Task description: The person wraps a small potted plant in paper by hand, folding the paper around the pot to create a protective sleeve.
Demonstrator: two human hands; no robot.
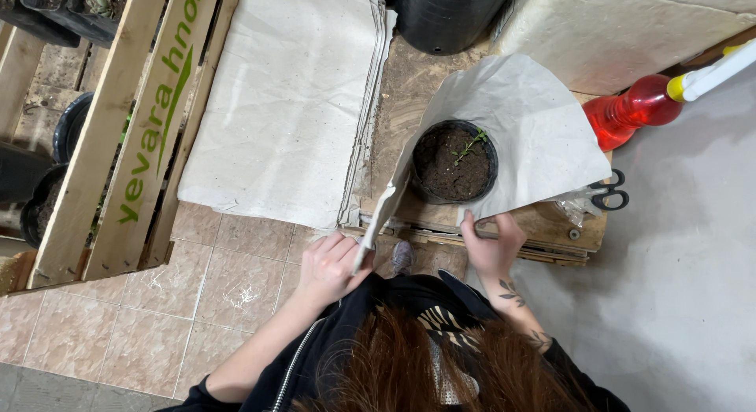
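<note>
**Wrapping a potted seedling in grey paper**

The person is folding one sheet of grey paper [535,129] around one black pot [455,162], which is sitting on the sheet at the near edge of the wooden counter [409,81]. The left hand [329,266] is closing on the paper's lifted left edge, just this side of the pot; the right hand [492,243] is pinching the sheet's near edge, right of the pot and slightly below it.

To do this fold well, I judge that both edges should be rising evenly and staying snug against the pot's wall, with the pot kept upright so soil is not spilling. The paper should be clearing the rim rather than pressing on the one small seedling [471,144] that is growing near the pot's far right side.

Counted from largest to smallest:
- One stack of flat paper sheets [291,97] is lying left of the pot; how many sheets it has I cannot tell.
- One wooden crate [134,129] is standing farther left of the pot.
- One large black container [449,14] is standing beyond the pot.
- One red spray bottle [630,109] is lying to the right of the pot.
- One pair of black-handled scissors [610,192] is resting right of the pot, touching the sheet's edge.
</note>
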